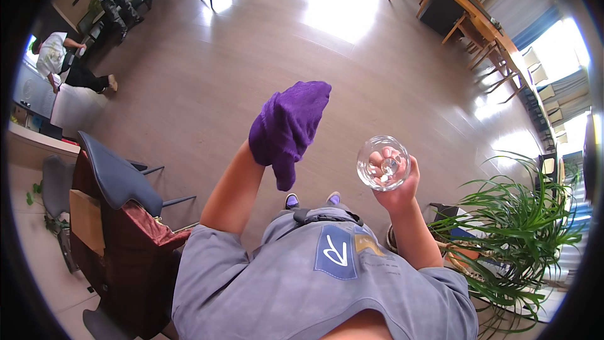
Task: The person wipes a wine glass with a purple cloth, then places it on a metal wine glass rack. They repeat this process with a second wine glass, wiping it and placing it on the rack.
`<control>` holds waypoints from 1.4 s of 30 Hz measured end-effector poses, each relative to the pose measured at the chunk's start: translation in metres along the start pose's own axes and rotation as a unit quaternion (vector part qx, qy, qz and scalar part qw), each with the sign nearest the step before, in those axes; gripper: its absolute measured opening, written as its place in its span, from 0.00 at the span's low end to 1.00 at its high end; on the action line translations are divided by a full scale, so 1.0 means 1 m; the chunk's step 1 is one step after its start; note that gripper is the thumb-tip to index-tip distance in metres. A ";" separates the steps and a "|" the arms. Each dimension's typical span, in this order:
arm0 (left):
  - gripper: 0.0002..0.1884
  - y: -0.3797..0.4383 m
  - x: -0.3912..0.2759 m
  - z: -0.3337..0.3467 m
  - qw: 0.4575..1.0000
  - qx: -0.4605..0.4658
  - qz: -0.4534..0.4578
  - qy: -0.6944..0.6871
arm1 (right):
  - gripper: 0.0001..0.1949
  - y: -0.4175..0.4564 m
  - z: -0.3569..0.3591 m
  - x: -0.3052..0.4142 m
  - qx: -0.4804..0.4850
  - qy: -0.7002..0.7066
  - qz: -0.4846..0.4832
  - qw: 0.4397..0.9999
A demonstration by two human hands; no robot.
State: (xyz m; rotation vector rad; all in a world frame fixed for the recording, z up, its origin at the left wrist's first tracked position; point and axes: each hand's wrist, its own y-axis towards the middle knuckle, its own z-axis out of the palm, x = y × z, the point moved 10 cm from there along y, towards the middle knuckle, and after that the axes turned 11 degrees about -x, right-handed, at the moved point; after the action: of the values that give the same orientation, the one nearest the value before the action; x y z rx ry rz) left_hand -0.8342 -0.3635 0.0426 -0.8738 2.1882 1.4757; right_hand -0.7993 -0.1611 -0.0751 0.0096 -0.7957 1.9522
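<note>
A purple cloth (302, 108), perhaps a mitt, covers my left hand (271, 139) up to the wrist. One narrow part points down like a thumb, and the far end tapers to the upper right. The fingers are hidden inside it, so their pose does not show. To the right, a clear drinking glass (365, 160) is held in my right hand (398, 189). Its round mouth faces up towards me, and the fingers show through the glass from beneath. The cloth and the glass are apart, both raised above the wooden floor (226, 94).
At left stand a blue-grey chair (125, 172) and a table with a brown cloth (127, 264), bearing a cardboard box (87, 219). A leafy plant (509, 226) is close on my right. Two people (56, 59) are at far left. A long wooden table (472, 7) curves along the right.
</note>
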 end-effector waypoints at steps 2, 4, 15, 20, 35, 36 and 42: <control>0.21 0.019 -0.019 0.000 0.999 0.036 0.036 0.006 | 0.16 0.014 -0.010 0.008 -0.035 0.016 0.012 0.999; 0.23 0.033 -0.020 0.010 0.997 0.064 0.037 0.002 | 0.16 0.033 -0.022 0.020 -0.043 0.036 0.023 0.998; 0.32 0.116 0.083 0.184 0.895 0.040 -0.328 -0.301 | 0.14 0.096 -0.032 0.163 0.044 0.042 -0.145 0.988; 0.27 0.164 0.095 0.234 0.872 -0.025 -0.305 -0.381 | 0.16 0.076 -0.035 0.228 0.004 -0.053 -0.402 0.914; 0.23 0.269 0.184 0.270 0.907 0.272 -0.152 -0.285 | 0.17 0.085 0.087 0.355 0.115 -0.387 -0.753 0.520; 0.22 0.275 0.198 0.264 0.919 0.255 -0.159 -0.257 | 0.12 0.093 0.100 0.356 0.127 -0.403 -0.747 0.514; 0.13 0.291 0.252 0.260 0.938 0.313 -0.134 -0.064 | 0.08 0.164 0.198 0.332 0.237 -0.580 -0.660 0.415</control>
State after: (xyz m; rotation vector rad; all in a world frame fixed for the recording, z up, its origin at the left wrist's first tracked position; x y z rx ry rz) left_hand -1.2271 -0.1215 -0.0078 -0.7758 2.1321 0.6193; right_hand -1.1633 -0.0517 0.1035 1.9037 -0.5444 0.1977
